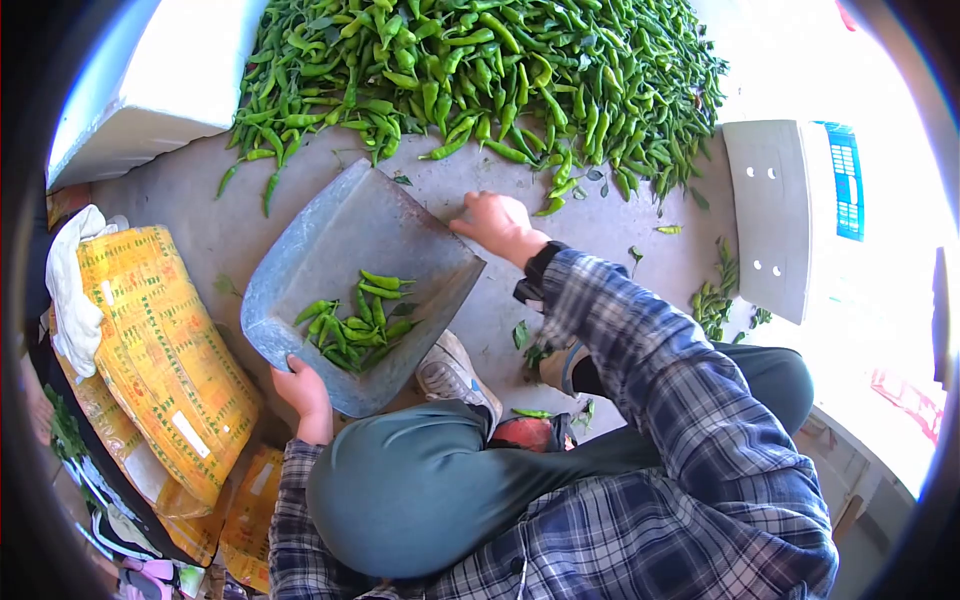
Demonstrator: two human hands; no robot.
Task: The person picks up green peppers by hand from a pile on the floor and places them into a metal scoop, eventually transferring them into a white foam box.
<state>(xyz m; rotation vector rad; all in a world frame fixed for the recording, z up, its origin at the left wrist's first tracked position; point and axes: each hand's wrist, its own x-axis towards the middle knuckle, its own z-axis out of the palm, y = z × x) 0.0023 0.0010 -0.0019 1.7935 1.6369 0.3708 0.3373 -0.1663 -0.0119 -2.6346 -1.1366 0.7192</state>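
Observation:
A grey metal scoop (345, 250), shaped like a dustpan, is tilted in front of me. Several green chili peppers (365, 325) lie in its near end. My left hand (302, 392) grips the scoop's rounded near rim, with the thumb over the edge. By the scoop's right-hand edge is my right hand (495, 225), its fingers curled together; whatever they pinch, if anything, is hidden. Beyond both hands a large heap of green chili peppers (490, 80) spreads over the concrete floor (215, 240), with a few loose ones at its near border.
A white box (150, 110) stands at the upper left. Yellow taped cardboard (160, 350) with a white cloth (80, 290) leans on the left. A pale plastic panel (768, 215) stands at the right, near a blue crate (845, 180). My shoe (450, 375) rests beside the scoop.

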